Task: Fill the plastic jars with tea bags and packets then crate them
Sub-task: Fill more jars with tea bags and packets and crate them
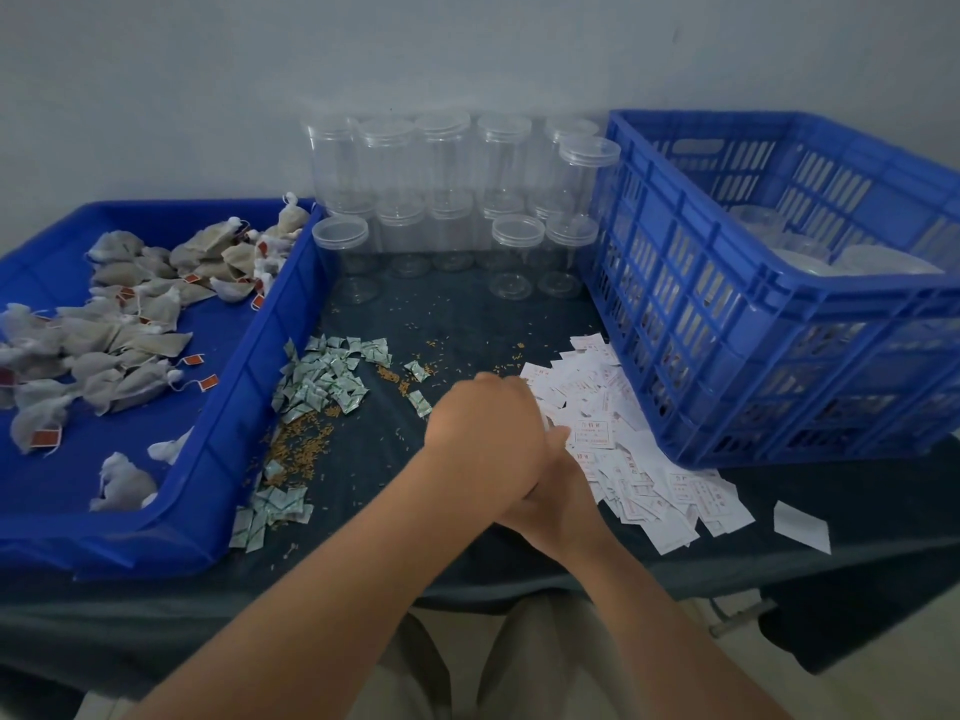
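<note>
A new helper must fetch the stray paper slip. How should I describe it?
Start at the blue slatted crate on the table, right side. Before it spreads a heap of white printed slips. The stray slip lies alone right of that heap, near the table's front edge, touching none, with no print showing.

A small packing workstation: a cloth-covered table (pixel 467 324) against a bare wall (pixel 208 96), bulk tea bags (pixel 119 330) in a left tray (pixel 249 366), far rows of clear lidded jars (pixel 441 200), and a slatted crate (pixel 727 356) right.
</note>
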`<move>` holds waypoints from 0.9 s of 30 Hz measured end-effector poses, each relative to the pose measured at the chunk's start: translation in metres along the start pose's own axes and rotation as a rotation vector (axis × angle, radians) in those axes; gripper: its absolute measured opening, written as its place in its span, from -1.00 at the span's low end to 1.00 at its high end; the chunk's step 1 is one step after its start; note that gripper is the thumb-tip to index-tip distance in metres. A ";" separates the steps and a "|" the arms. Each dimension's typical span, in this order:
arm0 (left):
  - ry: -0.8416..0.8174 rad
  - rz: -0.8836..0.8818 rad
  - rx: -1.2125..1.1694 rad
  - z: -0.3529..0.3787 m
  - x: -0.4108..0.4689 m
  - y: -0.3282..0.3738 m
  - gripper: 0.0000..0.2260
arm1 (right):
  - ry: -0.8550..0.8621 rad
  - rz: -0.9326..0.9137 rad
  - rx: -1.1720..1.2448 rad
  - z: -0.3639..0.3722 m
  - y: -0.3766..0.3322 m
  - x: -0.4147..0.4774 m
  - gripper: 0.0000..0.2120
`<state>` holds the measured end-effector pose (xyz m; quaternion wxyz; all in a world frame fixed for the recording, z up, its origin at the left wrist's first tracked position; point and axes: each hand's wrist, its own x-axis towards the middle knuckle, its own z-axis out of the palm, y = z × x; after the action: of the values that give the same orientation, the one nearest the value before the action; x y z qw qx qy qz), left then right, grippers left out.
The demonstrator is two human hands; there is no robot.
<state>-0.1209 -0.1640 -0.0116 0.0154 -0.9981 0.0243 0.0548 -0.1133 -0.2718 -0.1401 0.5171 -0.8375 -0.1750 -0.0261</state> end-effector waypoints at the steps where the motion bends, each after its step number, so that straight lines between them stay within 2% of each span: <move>1: -0.017 0.101 -0.029 -0.002 0.002 -0.002 -0.61 | 0.008 0.007 -0.003 0.000 0.001 0.000 -0.64; 3: -0.095 0.390 -0.103 -0.012 0.005 -0.014 -0.95 | 0.013 0.030 -0.014 -0.001 0.001 -0.001 -0.48; 5: -0.260 0.608 -0.144 -0.019 0.006 -0.026 -0.86 | 0.004 0.040 -0.015 -0.002 -0.005 0.000 -0.44; 6: -0.282 0.627 -0.197 -0.019 0.003 -0.030 -0.75 | -0.015 0.028 -0.004 -0.003 -0.007 0.001 -0.45; 7: -0.222 0.581 -0.230 -0.019 0.001 -0.030 -0.65 | -0.035 0.017 0.004 -0.003 -0.010 0.001 -0.52; 9: 0.014 0.320 -0.159 -0.014 -0.005 -0.028 -0.37 | -0.055 0.007 0.035 -0.004 -0.011 -0.001 -0.79; 10: 0.084 0.165 -0.064 -0.015 -0.008 -0.024 -0.25 | -0.050 -0.004 0.053 -0.004 -0.010 -0.002 -0.83; 12: 0.072 0.014 0.051 -0.018 -0.010 -0.018 -0.23 | -0.034 -0.007 0.053 -0.004 -0.007 -0.004 -0.78; 14: 0.014 0.043 0.063 -0.023 -0.007 -0.016 -0.38 | -0.023 0.002 0.042 -0.004 -0.008 -0.004 -0.67; 17: 0.005 0.193 0.082 -0.027 0.000 -0.017 -0.64 | 0.047 -0.006 0.057 -0.003 -0.007 -0.007 -0.45; 19: -0.031 0.260 0.071 -0.031 0.003 -0.023 -0.70 | 0.079 -0.023 0.071 -0.001 -0.008 -0.008 -0.41; 21: -0.032 0.281 0.058 -0.030 0.004 -0.032 -0.65 | 0.091 -0.020 0.090 -0.001 -0.006 -0.009 -0.41; 24: 0.051 0.208 -0.066 -0.010 -0.002 -0.029 -0.41 | 0.089 0.017 0.049 -0.002 -0.006 -0.006 -0.35; 26: 0.115 0.124 -0.211 0.009 -0.008 -0.016 -0.23 | 0.060 0.014 -0.057 -0.001 -0.008 -0.001 -0.35; 27: 0.171 0.101 -0.284 0.019 -0.010 -0.011 -0.22 | 0.059 -0.008 -0.148 0.001 -0.007 0.000 -0.39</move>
<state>-0.1323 -0.1520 -0.0289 -0.1307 -0.9887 0.0676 -0.0269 -0.1156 -0.2677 -0.1349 0.4585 -0.8716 -0.1608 -0.0658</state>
